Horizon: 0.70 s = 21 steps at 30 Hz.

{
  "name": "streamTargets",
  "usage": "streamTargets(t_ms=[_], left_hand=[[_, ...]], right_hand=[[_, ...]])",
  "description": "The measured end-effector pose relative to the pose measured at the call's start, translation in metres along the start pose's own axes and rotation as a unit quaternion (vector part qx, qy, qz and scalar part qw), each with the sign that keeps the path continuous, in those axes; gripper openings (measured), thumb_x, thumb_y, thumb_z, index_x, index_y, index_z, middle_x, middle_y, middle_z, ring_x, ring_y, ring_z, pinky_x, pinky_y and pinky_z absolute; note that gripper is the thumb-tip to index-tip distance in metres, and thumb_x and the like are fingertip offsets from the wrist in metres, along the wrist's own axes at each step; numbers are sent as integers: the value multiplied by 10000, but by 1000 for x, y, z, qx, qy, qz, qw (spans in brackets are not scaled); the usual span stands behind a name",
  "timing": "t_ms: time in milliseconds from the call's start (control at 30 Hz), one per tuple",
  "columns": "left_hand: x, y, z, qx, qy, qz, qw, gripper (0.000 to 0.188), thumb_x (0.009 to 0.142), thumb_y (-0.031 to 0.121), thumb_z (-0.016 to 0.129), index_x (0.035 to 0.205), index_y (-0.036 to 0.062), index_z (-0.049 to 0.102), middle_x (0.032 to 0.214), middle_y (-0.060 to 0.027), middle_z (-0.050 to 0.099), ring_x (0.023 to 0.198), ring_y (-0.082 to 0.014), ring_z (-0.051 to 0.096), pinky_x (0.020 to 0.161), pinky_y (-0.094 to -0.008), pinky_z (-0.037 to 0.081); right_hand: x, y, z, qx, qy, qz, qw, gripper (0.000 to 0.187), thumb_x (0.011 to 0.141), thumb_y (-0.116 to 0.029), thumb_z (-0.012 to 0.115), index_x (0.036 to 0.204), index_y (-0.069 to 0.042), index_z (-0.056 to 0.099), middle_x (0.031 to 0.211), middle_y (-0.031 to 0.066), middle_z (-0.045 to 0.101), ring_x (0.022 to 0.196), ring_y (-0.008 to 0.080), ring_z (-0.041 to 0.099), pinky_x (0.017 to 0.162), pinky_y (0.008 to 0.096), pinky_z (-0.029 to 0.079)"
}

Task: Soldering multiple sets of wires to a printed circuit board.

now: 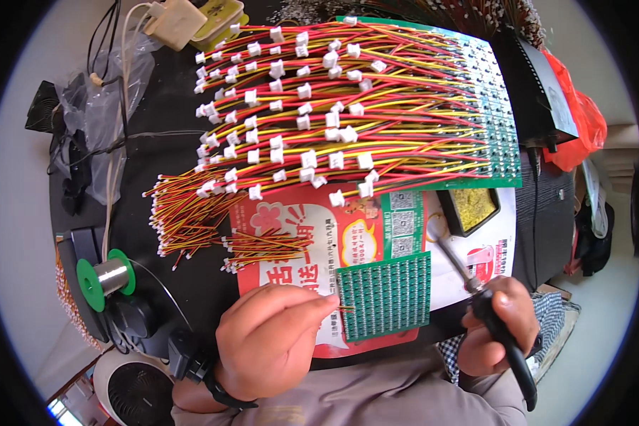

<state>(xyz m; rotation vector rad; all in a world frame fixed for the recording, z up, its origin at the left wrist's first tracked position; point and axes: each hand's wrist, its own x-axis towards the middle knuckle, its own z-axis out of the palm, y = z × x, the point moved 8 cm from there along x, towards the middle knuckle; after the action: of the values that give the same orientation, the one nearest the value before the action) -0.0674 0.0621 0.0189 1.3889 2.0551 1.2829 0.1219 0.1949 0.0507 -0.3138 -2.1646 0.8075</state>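
Observation:
A small green circuit board panel [387,297], covered in rows of tiny parts, lies on a printed paper sheet in front of me. At its left edge, my left hand [266,334] pinches a short wire lead [346,309], its reddish and yellow ends pointing onto the board. The rest of that lead is hidden behind my fingers. To the right of the board, my right hand [504,323] is wrapped round the black handle of a soldering iron [500,341]. Its metal shaft points up and left, with the tip end near a black tray holding a yellow sponge [473,209].
A larger green board [500,121] with many red and yellow leads ending in white connectors [305,160] spans the back. Loose lead bundles [188,213] lie at left. A green solder spool [110,275] stands beyond my left wrist, and a black box [543,92] stands back right.

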Motion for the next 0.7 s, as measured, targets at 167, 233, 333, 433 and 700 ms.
streamTargets(t_ms=[167, 233, 333, 433, 700], left_hand=[[-1, -14, 1, -120, -4, -123, 985, 161, 730, -47, 748, 873, 11, 706, 776, -104, 670, 626, -192, 646, 562, -268, 516], [-4, -19, 0, -134, 6, -145, 980, 147, 736, -37, 749, 861, 14, 694, 787, -103, 683, 640, -176, 653, 578, -259, 522], [-7, -18, -4, -99, 33, -138, 985, 139, 740, -49, 733, 857, 13, 691, 781, -112, 680, 644, -194, 653, 576, -266, 518], [-1, -15, -4, -61, 46, -90, 993, 152, 718, -65, 714, 845, 11, 681, 786, -116, 672, 657, -223, 652, 589, -289, 518], [5, 7, 10, 100, 22, 92, 991, 234, 634, -105, 673, 843, -1, 681, 781, -107, 618, 649, -262, 600, 575, -333, 498]], right_hand=[[1, 0, -30, -175, 183, 17, 967, 401, 982, -310, 489, 1187, 34, 510, 681, 103, 510, 569, 172, 436, 503, 298, 343], [9, 2, -30, -215, 196, 23, 957, 392, 980, -272, 498, 1227, 33, 486, 742, 138, 520, 627, 186, 448, 540, 303, 351], [20, 7, -15, -241, 191, 0, 952, 392, 963, -236, 543, 1244, 32, 495, 799, 160, 578, 657, 203, 500, 582, 311, 403], [23, 25, -3, -201, 100, 70, 972, 372, 929, -215, 594, 1179, 56, 544, 856, 178, 619, 702, 239, 546, 638, 357, 453], [-3, -7, -31, -102, 232, 42, 966, 409, 943, -333, 593, 1144, -4, 454, 706, 91, 464, 640, 202, 451, 533, 325, 321]])
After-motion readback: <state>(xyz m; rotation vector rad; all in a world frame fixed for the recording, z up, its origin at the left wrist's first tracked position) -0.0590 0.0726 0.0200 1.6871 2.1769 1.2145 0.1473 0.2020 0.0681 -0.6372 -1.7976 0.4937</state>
